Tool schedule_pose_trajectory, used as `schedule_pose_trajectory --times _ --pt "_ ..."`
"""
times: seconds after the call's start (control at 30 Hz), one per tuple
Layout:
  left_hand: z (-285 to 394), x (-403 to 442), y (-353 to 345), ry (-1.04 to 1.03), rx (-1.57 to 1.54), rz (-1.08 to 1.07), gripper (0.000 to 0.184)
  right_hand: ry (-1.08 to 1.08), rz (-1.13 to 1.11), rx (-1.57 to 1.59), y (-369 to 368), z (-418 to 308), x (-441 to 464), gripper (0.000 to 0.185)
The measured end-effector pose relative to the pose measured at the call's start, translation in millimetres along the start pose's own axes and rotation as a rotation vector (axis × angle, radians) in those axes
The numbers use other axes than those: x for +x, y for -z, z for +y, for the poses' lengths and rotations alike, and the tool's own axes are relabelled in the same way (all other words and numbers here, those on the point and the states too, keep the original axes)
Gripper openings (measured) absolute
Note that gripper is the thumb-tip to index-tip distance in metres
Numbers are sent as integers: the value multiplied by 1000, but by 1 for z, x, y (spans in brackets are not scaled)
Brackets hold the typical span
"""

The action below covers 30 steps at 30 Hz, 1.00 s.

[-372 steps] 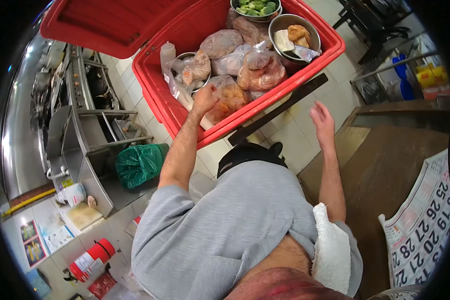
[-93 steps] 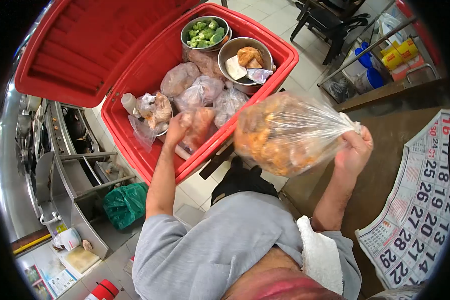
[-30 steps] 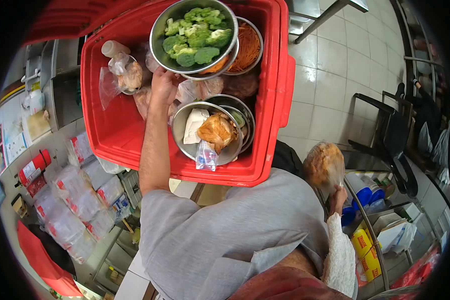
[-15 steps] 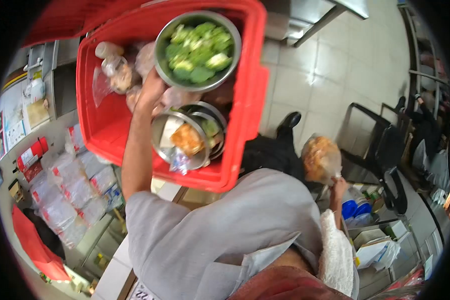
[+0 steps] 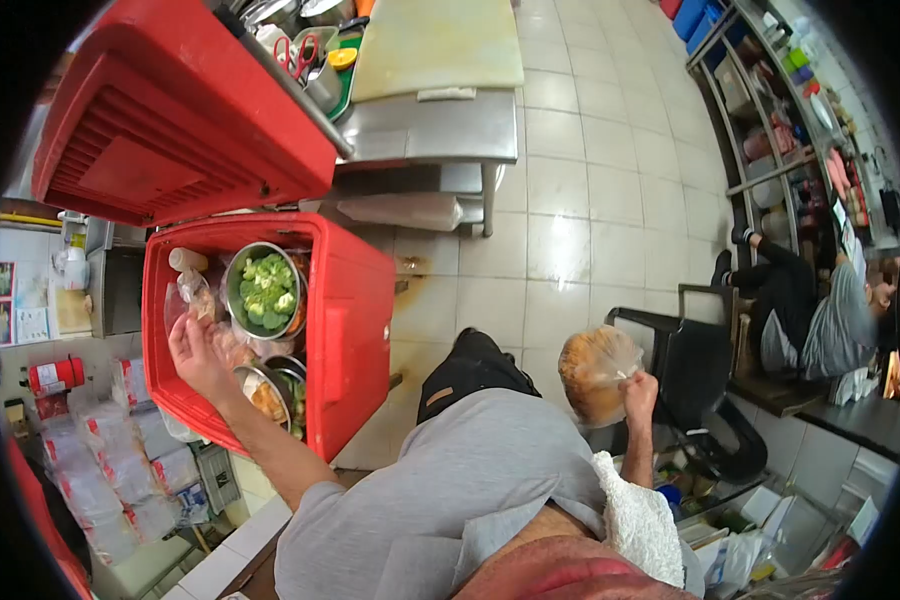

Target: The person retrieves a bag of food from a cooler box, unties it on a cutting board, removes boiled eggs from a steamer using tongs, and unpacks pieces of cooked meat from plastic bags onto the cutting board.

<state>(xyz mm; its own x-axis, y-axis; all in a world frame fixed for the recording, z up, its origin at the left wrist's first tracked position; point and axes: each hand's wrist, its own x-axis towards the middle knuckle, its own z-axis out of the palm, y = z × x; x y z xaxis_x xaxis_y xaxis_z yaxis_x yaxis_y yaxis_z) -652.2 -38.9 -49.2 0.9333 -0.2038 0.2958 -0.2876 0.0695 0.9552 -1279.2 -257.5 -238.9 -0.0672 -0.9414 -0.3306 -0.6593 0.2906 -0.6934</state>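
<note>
My left hand [image 5: 198,358] is over the left part of a red cooler box [image 5: 355,335], its fingers apart and nothing in them. Inside the cooler, a metal bowl of broccoli [image 5: 267,290] stands to the right of that hand. Nearer to me, another metal bowl [image 5: 263,395] holds orange and white food. Plastic-wrapped food [image 5: 232,345] lies between my hand and the bowls. Off to the right, my right hand [image 5: 640,393] grips the gathered neck of a clear plastic bag [image 5: 595,375] full of orange-brown food, hanging above the floor.
The cooler's red lid [image 5: 185,110] stands raised behind it. Beyond is a steel table [image 5: 420,130] with a cutting board [image 5: 440,50] and red-handled scissors [image 5: 298,55]. A black chair [image 5: 705,385] stands right of the bag. Another person [image 5: 820,310] is at the far right.
My left hand has come off the broccoli bowl and moved left. That bowl now sits down in the cooler. My right hand still holds the bag; the view has shifted, showing more floor and table.
</note>
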Motion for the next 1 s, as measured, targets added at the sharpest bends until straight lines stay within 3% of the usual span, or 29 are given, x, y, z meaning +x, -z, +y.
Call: schedule_pose_trajectory --times 0.1,0.23,0.37,0.5,0.63,0.73,0.87,1.0 --pt "30 -29 -106 -107 104 -265 16 111 2 26 38 -85 53 18" --pt "24 -46 -231 -30 40 -566 15 354 -47 85 89 -217 109 24" --pt "3 -44 -360 -15 88 -645 18 669 -37 -94 124 -355 168 25" --pt "39 -47 -471 -242 -8 -808 24 931 -168 -90 127 -485 240 23" --pt "70 -34 -554 -410 46 -726 32 1200 -368 -70 100 -601 306 21" --pt "73 -14 -605 -577 174 -460 52 1345 -598 7 64 -665 353 20" --pt "62 21 -656 -538 269 -147 55 1393 -962 155 12 -729 407 25" --pt "25 58 -691 -349 275 -26 56 1349 -1292 148 -100 -752 483 24"
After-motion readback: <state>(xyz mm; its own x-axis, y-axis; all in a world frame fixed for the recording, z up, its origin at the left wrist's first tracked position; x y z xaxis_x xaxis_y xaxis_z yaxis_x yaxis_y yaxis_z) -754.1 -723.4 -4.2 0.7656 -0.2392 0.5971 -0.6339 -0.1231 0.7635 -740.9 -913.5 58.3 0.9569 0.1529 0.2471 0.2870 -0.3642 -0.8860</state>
